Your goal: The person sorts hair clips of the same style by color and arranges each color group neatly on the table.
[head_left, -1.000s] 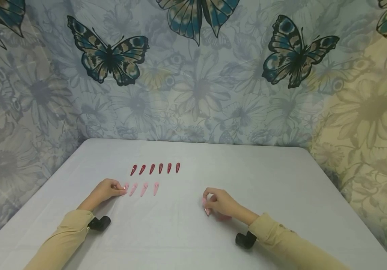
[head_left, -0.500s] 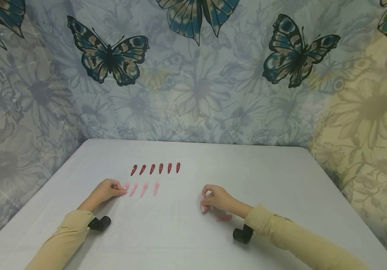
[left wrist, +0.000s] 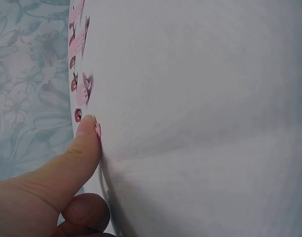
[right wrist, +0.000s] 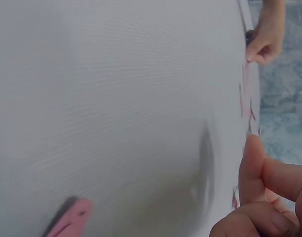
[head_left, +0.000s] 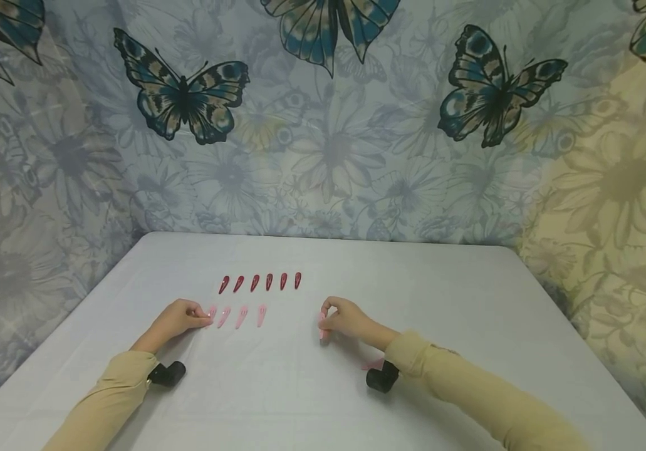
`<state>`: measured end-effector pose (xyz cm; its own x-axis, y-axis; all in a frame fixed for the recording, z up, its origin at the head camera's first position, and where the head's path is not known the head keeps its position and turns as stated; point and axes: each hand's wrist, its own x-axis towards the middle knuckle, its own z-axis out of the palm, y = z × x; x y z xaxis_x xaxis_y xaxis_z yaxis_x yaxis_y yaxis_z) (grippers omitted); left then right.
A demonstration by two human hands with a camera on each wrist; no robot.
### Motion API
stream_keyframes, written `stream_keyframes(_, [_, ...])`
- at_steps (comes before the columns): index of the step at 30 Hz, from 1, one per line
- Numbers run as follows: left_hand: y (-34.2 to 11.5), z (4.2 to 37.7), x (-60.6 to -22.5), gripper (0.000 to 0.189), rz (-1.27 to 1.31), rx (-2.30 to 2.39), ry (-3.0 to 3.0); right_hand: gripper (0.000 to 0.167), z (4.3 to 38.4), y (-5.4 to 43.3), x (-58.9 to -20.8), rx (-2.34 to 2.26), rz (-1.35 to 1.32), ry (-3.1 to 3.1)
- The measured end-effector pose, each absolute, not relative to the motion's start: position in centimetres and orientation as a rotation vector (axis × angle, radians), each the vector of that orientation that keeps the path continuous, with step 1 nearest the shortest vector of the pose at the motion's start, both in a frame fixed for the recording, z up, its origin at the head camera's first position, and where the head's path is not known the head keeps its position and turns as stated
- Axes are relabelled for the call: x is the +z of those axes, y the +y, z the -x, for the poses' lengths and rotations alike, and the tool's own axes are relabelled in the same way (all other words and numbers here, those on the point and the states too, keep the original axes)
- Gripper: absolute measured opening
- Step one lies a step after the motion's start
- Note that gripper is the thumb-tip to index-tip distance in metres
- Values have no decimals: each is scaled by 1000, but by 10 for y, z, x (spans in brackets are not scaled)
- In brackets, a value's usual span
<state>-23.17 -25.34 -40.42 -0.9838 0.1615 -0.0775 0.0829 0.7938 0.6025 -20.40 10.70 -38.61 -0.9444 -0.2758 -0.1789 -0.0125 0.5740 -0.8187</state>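
My left hand [head_left: 178, 316] pinches the leftmost pink snap hair clip [head_left: 212, 312] at the near end of a pink row on the table. In the left wrist view the thumb covers most of that clip, and a sliver of pink shows beside it. Thumb and forefinger of my right hand [head_left: 348, 321] hold another pink hair clip [head_left: 323, 329] over the table, right of the row. My right wrist view hides this clip behind the fingers. One more pink hair clip [right wrist: 72, 219] lies below my right hand, partly covered by the wrist camera in the head view.
Several pink hair clips [head_left: 242, 316] lie spaced out to the right of my left hand. Behind them runs a row of several dark red hair clips [head_left: 269, 282]. The white table [head_left: 441, 294] meets a butterfly-patterned backdrop [head_left: 334, 163].
My right hand has moved left and a little farther back with the pink hair clip, toward the row. The left hand has stayed on its clip.
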Motion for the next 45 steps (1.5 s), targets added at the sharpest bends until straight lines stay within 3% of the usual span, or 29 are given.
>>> stream_keyframes(45, [-251, 232, -403, 20, -151, 912, 2861, 12, 247, 27, -393, -1280, 240, 2573])
